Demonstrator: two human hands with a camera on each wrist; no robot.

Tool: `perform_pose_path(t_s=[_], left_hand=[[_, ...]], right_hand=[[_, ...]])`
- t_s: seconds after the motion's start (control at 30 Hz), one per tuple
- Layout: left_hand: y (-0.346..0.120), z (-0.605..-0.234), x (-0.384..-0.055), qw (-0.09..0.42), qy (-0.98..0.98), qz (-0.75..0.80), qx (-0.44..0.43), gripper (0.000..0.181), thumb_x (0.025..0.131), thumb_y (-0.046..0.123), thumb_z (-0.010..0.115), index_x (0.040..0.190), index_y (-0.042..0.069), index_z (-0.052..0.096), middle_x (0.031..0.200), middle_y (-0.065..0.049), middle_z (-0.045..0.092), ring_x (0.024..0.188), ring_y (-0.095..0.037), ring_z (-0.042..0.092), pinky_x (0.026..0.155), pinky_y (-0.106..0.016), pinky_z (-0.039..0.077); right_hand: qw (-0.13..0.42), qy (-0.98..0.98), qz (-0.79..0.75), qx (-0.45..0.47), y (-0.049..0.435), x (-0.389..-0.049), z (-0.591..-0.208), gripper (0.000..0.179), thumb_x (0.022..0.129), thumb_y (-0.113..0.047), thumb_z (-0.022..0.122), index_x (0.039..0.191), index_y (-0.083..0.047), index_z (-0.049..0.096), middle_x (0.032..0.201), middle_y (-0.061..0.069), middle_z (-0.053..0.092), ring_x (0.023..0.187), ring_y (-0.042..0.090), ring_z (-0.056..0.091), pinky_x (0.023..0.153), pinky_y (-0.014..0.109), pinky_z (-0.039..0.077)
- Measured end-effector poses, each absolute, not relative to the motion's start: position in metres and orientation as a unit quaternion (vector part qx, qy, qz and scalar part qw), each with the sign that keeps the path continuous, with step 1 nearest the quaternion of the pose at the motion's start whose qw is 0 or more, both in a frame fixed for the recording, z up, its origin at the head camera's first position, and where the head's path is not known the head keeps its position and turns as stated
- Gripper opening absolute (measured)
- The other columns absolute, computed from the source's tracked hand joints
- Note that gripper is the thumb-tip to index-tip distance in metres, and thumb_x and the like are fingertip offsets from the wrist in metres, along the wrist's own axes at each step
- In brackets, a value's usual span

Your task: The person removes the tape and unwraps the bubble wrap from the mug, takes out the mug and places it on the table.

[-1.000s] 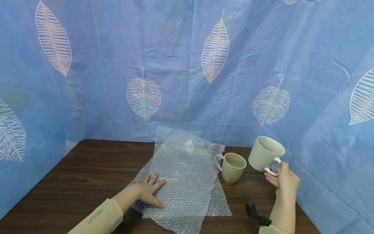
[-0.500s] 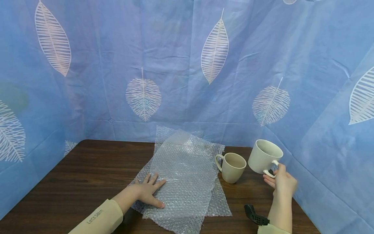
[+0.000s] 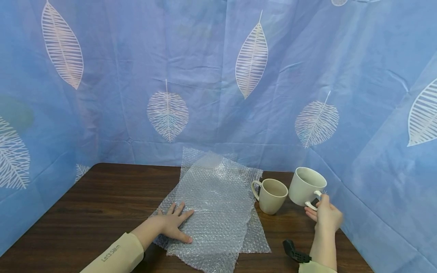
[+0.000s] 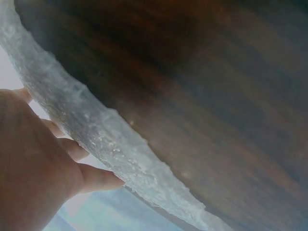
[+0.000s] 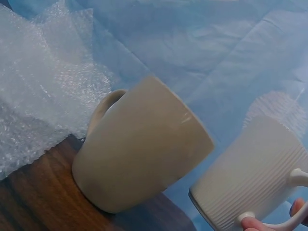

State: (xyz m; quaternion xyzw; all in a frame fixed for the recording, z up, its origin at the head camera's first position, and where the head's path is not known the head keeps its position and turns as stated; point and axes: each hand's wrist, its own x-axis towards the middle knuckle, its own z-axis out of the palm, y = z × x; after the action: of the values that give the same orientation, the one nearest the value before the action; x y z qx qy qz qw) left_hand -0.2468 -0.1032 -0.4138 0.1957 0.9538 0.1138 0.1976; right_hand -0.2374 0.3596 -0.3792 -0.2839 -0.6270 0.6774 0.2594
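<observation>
My right hand [image 3: 326, 215] pinches the handle of a white mug [image 3: 306, 186] at the right of the table. In the right wrist view this white mug [image 5: 255, 173] shows a ribbed side and leans over. To its left a beige mug [image 3: 272, 197] stands upright on the table, its handle pointing left. My left hand [image 3: 172, 223] lies flat with spread fingers on the lower left of the bubble wrap [image 3: 218, 204]. From the left wrist, the bubble wrap [image 4: 120, 149] appears edge-on under my left hand [image 4: 43, 168].
The bubble wrap lies in overlapping sheets, reaching the back edge of the dark wooden table [image 3: 102, 197]. A blue curtain [image 3: 211, 76] with white leaf prints hangs behind and on both sides. A black strap device [image 3: 296, 253] sits at my right wrist.
My right hand has brought the white mug down and a little left, closer to the beige mug. My left hand and the bubble wrap have stayed in place.
</observation>
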Motion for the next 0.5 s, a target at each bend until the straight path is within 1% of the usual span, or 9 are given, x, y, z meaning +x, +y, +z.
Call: perform_pose_path(t_s=[0.23, 0.33, 0.5], left_hand=[[-0.103, -0.413, -0.247, 0.197, 0.953, 0.114, 0.198, 0.099, 0.075, 0.070, 0.064, 0.154, 0.025, 0.023, 0.159, -0.014, 0.004, 0.142, -0.044, 0.000, 0.097, -0.077, 0.003], [-0.103, -0.413, -0.248, 0.199, 0.953, 0.114, 0.198, 0.099, 0.075, 0.070, 0.064, 0.154, 0.025, 0.023, 0.159, -0.014, 0.004, 0.142, -0.043, -0.001, 0.097, -0.077, 0.003], [-0.102, -0.411, -0.247, 0.198, 0.953, 0.113, 0.199, 0.099, 0.075, 0.070, 0.064, 0.154, 0.025, 0.024, 0.159, -0.014, 0.005, 0.142, -0.044, 0.000, 0.097, -0.077, 0.002]], right_hand=[[0.261, -0.632, 0.671, -0.286, 0.359, -0.240, -0.388, 0.047, 0.097, -0.039, 0.042, 0.084, 0.005, 0.054, 0.077, 0.021, 0.057, 0.053, 0.019, 0.067, 0.057, 0.034, 0.056], [0.262, -0.628, 0.674, -0.289, 0.359, -0.240, -0.391, 0.046, 0.096, -0.039, 0.043, 0.081, 0.004, 0.053, 0.077, 0.021, 0.057, 0.053, 0.019, 0.067, 0.058, 0.035, 0.056], [0.273, -0.620, 0.674, -0.295, 0.359, -0.243, -0.397, 0.045, 0.095, -0.036, 0.044, 0.082, 0.007, 0.054, 0.079, 0.022, 0.056, 0.051, 0.018, 0.066, 0.056, 0.035, 0.056]])
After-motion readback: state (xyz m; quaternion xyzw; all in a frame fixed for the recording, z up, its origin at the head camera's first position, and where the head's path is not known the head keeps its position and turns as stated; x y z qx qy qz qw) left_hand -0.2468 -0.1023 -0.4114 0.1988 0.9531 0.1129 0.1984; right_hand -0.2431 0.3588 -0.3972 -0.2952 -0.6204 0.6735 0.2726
